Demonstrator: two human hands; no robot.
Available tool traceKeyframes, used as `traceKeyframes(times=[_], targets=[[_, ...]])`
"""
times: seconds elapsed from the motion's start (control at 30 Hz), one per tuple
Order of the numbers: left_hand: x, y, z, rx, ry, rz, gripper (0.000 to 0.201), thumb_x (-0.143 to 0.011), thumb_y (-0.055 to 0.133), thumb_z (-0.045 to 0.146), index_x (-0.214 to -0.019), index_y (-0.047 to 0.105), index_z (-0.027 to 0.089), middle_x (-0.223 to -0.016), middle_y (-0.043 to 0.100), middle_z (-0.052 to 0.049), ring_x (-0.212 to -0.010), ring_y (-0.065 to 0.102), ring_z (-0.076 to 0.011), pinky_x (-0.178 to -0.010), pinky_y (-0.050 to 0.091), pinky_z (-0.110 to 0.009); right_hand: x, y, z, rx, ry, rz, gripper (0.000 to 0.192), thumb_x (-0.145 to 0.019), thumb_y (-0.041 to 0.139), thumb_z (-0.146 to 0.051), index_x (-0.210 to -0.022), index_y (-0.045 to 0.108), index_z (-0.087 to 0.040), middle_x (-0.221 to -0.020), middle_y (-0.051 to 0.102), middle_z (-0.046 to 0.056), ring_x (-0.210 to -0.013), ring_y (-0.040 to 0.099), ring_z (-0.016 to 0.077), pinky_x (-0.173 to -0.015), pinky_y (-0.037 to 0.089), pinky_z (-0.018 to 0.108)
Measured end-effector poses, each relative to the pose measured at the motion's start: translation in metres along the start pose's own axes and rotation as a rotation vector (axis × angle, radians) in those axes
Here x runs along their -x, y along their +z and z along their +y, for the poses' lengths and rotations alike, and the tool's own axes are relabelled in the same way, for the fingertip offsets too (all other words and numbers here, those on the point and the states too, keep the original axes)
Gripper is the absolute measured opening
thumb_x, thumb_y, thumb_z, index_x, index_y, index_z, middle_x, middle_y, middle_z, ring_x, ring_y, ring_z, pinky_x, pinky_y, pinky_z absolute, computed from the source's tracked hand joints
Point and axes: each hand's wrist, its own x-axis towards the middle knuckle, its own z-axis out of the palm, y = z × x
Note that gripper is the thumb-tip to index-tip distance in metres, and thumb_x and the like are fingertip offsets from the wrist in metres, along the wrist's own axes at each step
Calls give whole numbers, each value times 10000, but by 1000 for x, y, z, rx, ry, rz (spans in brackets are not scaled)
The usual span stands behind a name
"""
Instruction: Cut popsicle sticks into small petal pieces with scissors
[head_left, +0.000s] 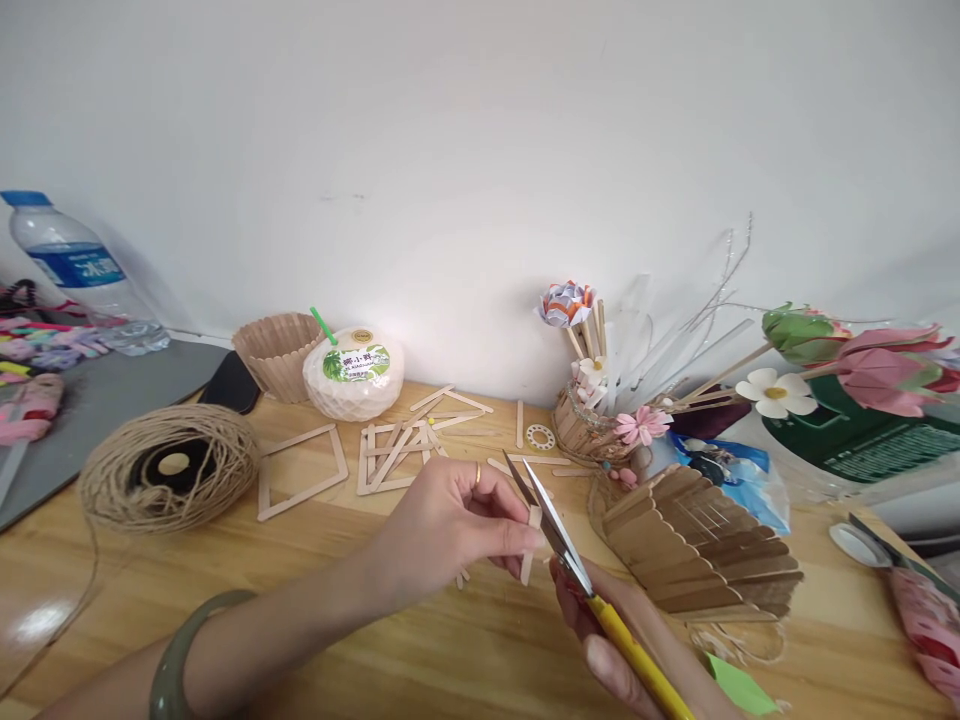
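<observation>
- The short flat wooden craft stick (530, 545) stands nearly upright just above the wooden bench (315, 590), at the centre of the view, pinched near its upper end.
- The left hand (450, 520) is closed in a pinch on that stick, thumb and fingertips pressed against it; a gold ring sits on one finger and a green bangle (176, 650) circles the wrist.
- The yellow-handled metal scissors (570, 555) have their blades parted, with the stick's upper end lying between the blades.
- The right hand (622, 640) is wrapped closed around the yellow handles, low and right of the stick.
- A fan-shaped assembly of overlapping wooden sticks (697, 545) lies just beside the right hand, on its far right side.
- Flat frames glued from wooden sticks (390, 450), among them a diamond outline, lie on the bench beyond the left hand.
- A ball of brown jute twine (169, 470) rests at the left, well apart from the hands, with a loose strand trailing toward the near edge.
- A white round coconut drink with a green straw (352, 375) stands against the wall, touching a scalloped cup made of wooden sticks (274, 350).
- A small stick-built vase holding paper flowers (592, 420) stands beyond the scissors.
- A clear plastic water bottle with a blue cap (71, 260) is at the far left.
</observation>
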Motion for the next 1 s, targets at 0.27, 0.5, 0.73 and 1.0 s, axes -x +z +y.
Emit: traceKeyframes(times=[0.27,0.5,0.73,1.0], targets=[[-3,-9,3,-151,-4,27,82,-593,730,146,-591,652,122,-489,609,18,-464,541,-79,-489,435,-195,2,-4,-6,75,39,17,610,-680,310,-831,-679,327,-222,-646,286,-51,-587,242,137,-515,168,255],[-4,-11,6,-198,-18,28,75,-598,726,159,-580,661,125,-491,608,21,-469,537,-74,-504,428,-193,3,-5,-11,104,84,12,595,-688,331,-820,-672,321,-226,-635,277,-58,-587,241,137,-521,183,251],[-3,-12,6,-215,-15,14,82,-602,728,169,-574,663,129,-495,609,21,-482,539,-75,-513,428,-190,4,-6,-11,123,92,3,594,-686,339,-819,-661,310,-226,-630,288,-57,-587,246,138,-526,184,252],[-5,-12,8,-200,-24,11,82,-594,730,168,-568,666,124,-506,608,19,-476,538,-75,-510,435,-196,3,-5,-13,97,93,27,603,-674,370,-819,-625,315,-220,-598,263,-65,-558,215,124,-499,154,252]])
